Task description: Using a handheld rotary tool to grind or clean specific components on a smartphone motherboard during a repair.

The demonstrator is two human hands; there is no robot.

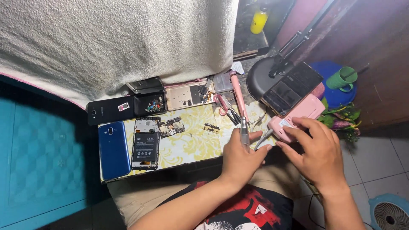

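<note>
A cramped corner with tiled floor and a teal panel frames a small worktop (191,147) covered in yellow-patterned cloth, resting across a seated person's lap and butting against a cream towel (119,38) that overhangs its far edge. Phones in pieces are ranked along the board within easy reach: a blue handset (113,149) face down at the near left, an opened phone with its battery showing (145,145) just beside it, a black handset (110,110) behind, then a dark tray of small parts (150,104) and a gold rear shell (189,95); loose circuit boards (171,127) lie between. At the right, a pink control box (296,117) sits off the board's edge, a dark-screened phone (292,87) leaning over it near a lamp base (260,76). The right hand (317,153) lies spread on the box, fingers open and pressing, holding nothing. The left hand (243,158) has its grip closed round a slim silver handpiece (244,132), held upright over the board's right end, cord trailing toward the box. The tool's tip is too small to make out, the tray's contents blur, and a fan (390,213) is cut off at the lower right corner.
</note>
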